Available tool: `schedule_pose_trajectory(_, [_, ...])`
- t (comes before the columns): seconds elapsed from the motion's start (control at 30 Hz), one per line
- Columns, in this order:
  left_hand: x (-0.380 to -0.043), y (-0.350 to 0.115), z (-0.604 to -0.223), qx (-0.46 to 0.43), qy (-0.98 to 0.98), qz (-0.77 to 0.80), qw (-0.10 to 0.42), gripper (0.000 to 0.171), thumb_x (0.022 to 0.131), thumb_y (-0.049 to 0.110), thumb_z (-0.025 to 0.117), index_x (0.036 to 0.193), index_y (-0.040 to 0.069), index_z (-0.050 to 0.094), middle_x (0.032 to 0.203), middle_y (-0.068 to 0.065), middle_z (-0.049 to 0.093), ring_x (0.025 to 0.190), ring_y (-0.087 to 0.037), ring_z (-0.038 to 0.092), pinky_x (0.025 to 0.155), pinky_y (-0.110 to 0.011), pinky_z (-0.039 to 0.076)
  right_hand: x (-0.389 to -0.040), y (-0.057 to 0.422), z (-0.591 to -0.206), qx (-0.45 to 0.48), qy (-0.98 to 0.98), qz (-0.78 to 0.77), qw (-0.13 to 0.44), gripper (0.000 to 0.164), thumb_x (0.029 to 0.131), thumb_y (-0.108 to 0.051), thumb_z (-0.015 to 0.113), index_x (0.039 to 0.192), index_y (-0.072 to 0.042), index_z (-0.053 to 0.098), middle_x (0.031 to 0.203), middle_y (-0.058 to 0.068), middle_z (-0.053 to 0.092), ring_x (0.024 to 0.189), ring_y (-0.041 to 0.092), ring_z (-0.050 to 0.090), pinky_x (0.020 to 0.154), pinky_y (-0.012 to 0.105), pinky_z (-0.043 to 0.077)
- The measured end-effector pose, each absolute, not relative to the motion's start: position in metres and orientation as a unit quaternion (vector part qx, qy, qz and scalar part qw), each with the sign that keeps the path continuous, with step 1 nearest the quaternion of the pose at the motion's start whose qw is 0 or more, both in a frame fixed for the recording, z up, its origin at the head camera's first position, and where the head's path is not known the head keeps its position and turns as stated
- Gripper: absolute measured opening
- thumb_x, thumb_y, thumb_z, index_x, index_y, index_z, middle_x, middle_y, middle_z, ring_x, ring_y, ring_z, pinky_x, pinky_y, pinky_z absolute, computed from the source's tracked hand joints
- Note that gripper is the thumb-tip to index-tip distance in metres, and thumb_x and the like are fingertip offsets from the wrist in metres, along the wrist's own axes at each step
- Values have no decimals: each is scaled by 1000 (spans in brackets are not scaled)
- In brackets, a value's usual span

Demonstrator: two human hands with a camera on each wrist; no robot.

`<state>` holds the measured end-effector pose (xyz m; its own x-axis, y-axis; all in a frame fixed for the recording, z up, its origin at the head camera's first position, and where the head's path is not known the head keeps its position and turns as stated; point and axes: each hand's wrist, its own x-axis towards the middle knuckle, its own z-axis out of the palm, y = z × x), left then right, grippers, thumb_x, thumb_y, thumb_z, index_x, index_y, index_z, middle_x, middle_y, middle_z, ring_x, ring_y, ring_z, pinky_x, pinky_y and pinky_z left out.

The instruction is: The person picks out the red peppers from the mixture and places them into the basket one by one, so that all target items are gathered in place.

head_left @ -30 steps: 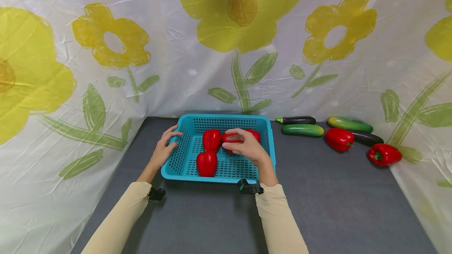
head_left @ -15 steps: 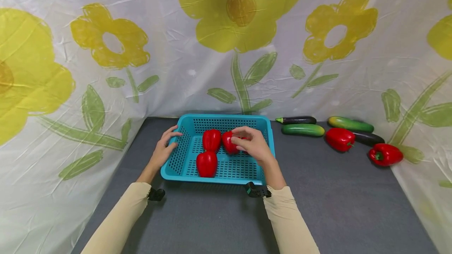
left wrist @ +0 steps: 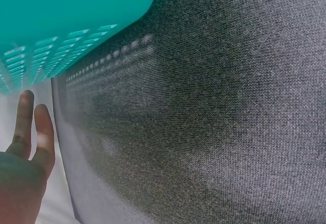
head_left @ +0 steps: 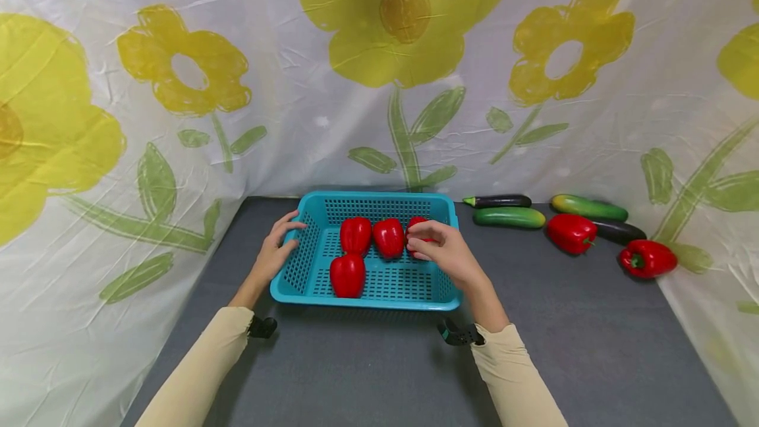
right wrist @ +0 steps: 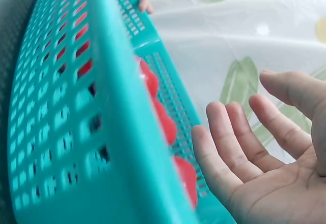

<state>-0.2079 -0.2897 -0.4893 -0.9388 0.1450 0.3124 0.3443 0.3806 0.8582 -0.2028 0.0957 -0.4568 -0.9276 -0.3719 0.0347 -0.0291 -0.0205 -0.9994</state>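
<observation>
My left hand [head_left: 274, 250] is at the left end of the blue-green plastic basket [head_left: 356, 303], fingertips right at the rim. In the left wrist view two fingers [left wrist: 45, 132] extend rather straight beside the basket's outer wall. My right hand [head_left: 446, 250] hovers over the basket's right side. The right wrist view shows its fingers spread and loosely bent, with nothing between them. Three red bell peppers [head_left: 356, 236], [head_left: 388, 238], [head_left: 348, 275] show whole in the basket. Another red bell pepper [head_left: 416, 223] is partly hidden by my right hand.
Right of the basket lie two eggplants [head_left: 497, 201], [head_left: 619, 232], a cucumber [head_left: 508, 217], a yellow-green cucumber-like vegetable [head_left: 588, 208] and two more red bell peppers [head_left: 570, 234], [head_left: 647, 259]. A white flower-print sheet [head_left: 284, 117] hangs behind the dark table [head_left: 367, 374].
My right hand has moved rightward across the basket, uncovering the middle red bell pepper and part of the right one. My left hand and the basket have stayed in place.
</observation>
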Motion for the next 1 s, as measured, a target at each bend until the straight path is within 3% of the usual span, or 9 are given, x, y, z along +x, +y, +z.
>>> schedule_pose_trajectory(0.3, [-207, -289, -488, -164, -824, -534, 101, 33, 93, -17, 48, 124, -18, 57, 154, -33, 30, 142, -53, 22, 99, -67, 27, -199, 123, -457, -158, 679, -706, 121, 28, 100, -5, 64, 127, 4, 62, 121, 19, 64, 110, 37, 64, 97, 50, 47])
schedule_pose_trajectory(0.47, [-205, -288, -486, -164, -826, -530, 102, 32, 92, -17, 49, 123, -19, 57, 153, -34, 30, 141, -55, 23, 99, -69, 26, -199, 139, -454, -162, 669, -715, 127, 29, 100, -2, 62, 127, 7, 59, 122, 22, 63, 106, 30, 67, 95, 45, 49])
schedule_pose_trajectory(0.7, [-203, -288, -484, -166, -828, -525, 102, 32, 92, -18, 48, 123, -19, 57, 153, -36, 30, 140, -56, 23, 99, -68, 27, -202, 163, -456, -170, 665, -717, 124, 29, 101, -3, 61, 128, 8, 57, 123, 22, 63, 109, 33, 67, 97, 55, 44])
schedule_pose_trajectory(0.87, [-202, -287, -483, -168, -828, -525, 102, 32, 92, -17, 48, 122, -20, 57, 153, -35, 30, 140, -56, 24, 97, -66, 29, -203, 183, -459, -163, 671, -714, 115, 35, 102, -4, 60, 131, 13, 52, 129, 34, 55, 115, 47, 60, 96, 49, 47])
schedule_pose_trajectory(1.0, [-206, -288, -488, -176, -831, -516, 110, 31, 93, -14, 46, 122, -19, 56, 153, -34, 30, 137, -57, 26, 93, -62, 32, -202, 200, -461, -156, 678, -710, 110, 32, 102, -6, 60, 130, 9, 55, 128, 32, 56, 114, 41, 63, 95, 43, 49])
